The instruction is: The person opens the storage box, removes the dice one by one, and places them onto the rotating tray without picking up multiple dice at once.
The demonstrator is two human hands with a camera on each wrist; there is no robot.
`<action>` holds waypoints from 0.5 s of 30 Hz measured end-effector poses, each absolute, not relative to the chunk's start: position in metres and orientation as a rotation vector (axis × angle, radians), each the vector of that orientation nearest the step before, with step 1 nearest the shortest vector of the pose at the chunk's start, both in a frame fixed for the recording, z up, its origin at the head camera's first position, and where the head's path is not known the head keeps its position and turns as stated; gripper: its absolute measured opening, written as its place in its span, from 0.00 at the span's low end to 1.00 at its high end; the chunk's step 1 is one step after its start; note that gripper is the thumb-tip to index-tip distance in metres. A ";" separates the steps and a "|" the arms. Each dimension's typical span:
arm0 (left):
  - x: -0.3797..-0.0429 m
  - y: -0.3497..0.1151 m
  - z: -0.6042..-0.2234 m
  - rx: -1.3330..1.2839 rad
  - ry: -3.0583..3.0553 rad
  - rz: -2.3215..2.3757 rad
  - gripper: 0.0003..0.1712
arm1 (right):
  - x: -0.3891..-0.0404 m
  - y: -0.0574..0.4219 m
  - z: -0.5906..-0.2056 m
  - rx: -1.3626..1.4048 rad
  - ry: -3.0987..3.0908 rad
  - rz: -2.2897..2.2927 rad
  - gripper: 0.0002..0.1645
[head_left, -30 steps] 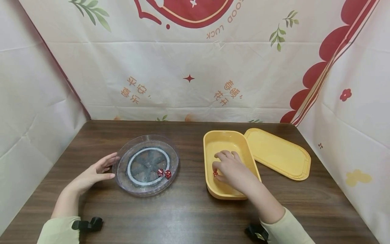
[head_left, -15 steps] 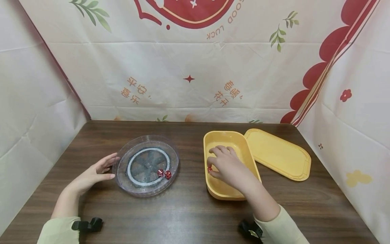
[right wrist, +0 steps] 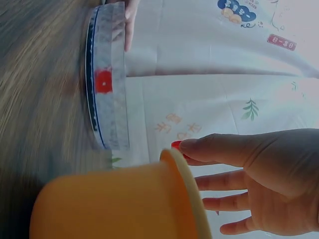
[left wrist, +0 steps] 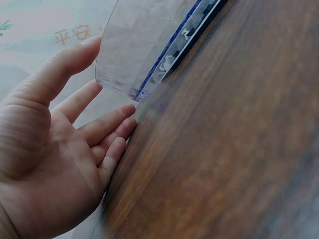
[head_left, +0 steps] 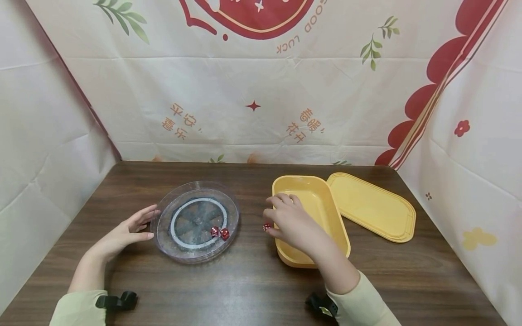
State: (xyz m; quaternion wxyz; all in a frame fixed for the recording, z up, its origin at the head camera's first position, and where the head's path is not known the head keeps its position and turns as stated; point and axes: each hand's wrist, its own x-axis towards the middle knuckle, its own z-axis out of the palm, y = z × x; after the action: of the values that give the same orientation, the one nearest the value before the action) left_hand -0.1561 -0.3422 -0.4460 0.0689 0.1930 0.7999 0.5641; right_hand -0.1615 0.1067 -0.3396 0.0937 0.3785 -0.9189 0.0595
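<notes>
A red die (head_left: 267, 227) with white pips is pinched between the thumb and forefinger of my right hand (head_left: 291, 224), at the left rim of a yellow box (head_left: 326, 213). In the right wrist view only a bit of that die (right wrist: 177, 145) shows past the thumb tip. My left hand (head_left: 126, 231) rests beside a clear round tray (head_left: 163, 240), fingers loosely extended and fingertips right at its left rim. The left wrist view shows the thumb and index tip against the tray's clear wall (left wrist: 129, 50). Two red dice (head_left: 219, 232) lie inside the tray at its right.
Behind and to the right of the box lies its yellow lid (head_left: 375, 206), flat on the dark wooden table (head_left: 253, 290). A white printed cloth (head_left: 253, 77) hangs behind the table and along both sides.
My right hand has lifted the die from inside the yellow box and carried it left to the box's left rim. The left hand, tray and two dice have stayed put.
</notes>
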 end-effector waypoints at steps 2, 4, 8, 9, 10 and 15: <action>-0.156 -0.342 -0.446 0.580 2.408 1.697 0.41 | -0.161 0.103 -0.340 1.132 -2.717 0.178 0.08; -0.156 -0.342 -0.446 0.579 2.409 1.697 0.41 | -0.161 0.099 -0.340 1.140 -2.709 0.178 0.08; -0.156 -0.342 -0.446 0.579 2.408 1.700 0.41 | -0.162 0.094 -0.342 1.152 -2.697 0.184 0.08; -0.156 -0.342 -0.446 0.580 2.408 1.700 0.41 | -0.162 0.093 -0.342 1.154 -2.693 0.186 0.08; -0.156 -0.342 -0.446 0.581 2.407 1.703 0.41 | -0.162 0.091 -0.342 1.157 -2.691 0.187 0.08; -0.156 -0.342 -0.445 0.584 2.406 1.705 0.41 | -0.163 0.085 -0.342 1.161 -2.691 0.192 0.09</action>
State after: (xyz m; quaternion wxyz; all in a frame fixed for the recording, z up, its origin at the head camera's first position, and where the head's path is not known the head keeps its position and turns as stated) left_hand -0.1561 -0.3418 -0.4454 0.0676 0.1940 0.7984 0.5660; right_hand -0.1627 0.0850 -0.3420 0.1021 0.3934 -0.9114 0.0650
